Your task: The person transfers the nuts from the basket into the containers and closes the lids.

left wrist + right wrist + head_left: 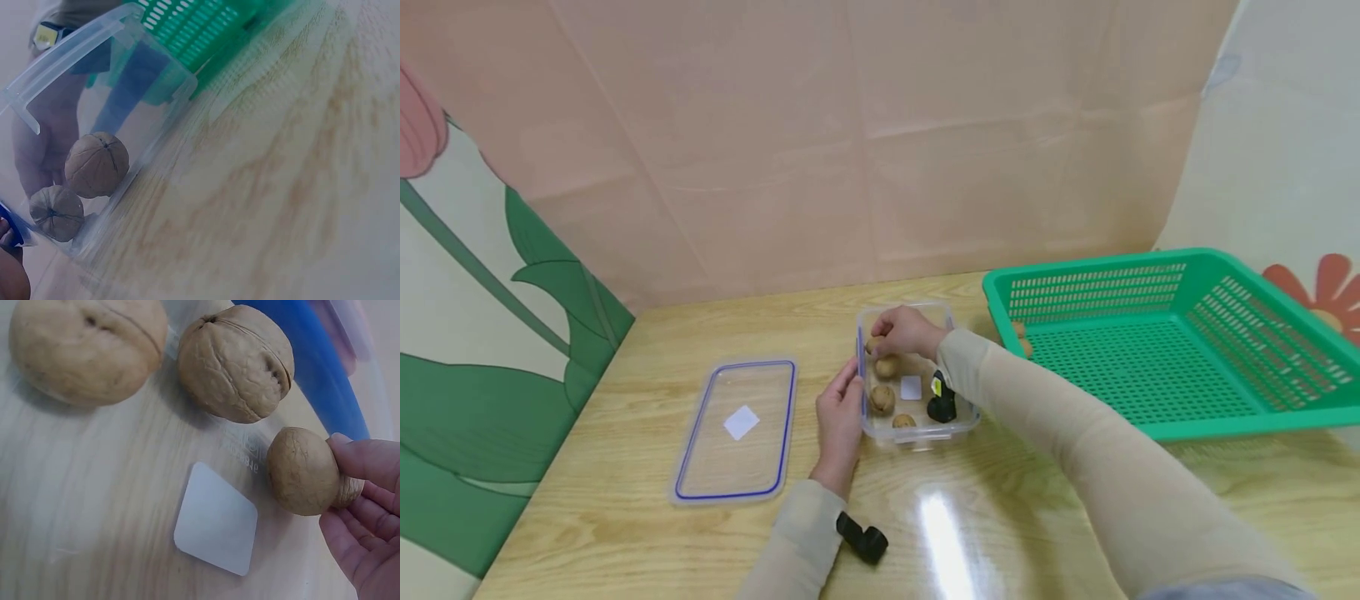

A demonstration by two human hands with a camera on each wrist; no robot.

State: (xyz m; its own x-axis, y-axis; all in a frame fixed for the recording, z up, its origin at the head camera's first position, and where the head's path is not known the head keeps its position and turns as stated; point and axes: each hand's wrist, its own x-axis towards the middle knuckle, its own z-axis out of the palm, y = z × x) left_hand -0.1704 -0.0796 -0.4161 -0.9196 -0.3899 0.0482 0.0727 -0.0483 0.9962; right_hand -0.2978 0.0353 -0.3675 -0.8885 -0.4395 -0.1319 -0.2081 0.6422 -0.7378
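A clear plastic container (956, 429) with a blue strip along its left side stands mid-table and holds several walnuts (882, 399). Inside it, at the far left corner, my right hand (910, 332) pinches a walnut with thumb and fingers. Another walnut (303, 472) lies right beside the fingertips in the right wrist view. My left hand (839, 419) rests against the container's outer left side, its fingers pointing away from me. Only a bit of that hand shows at the left edge of the left wrist view. A white square label (217, 519) lies on the container's bottom.
To the left, a clear lid (727, 496) with a blue seal and a white label lies flat on the wooden table (625, 400). At the right is a large green basket (1112, 263), with walnuts (1024, 346) near its left wall. A beige cloth (760, 150) hangs behind.
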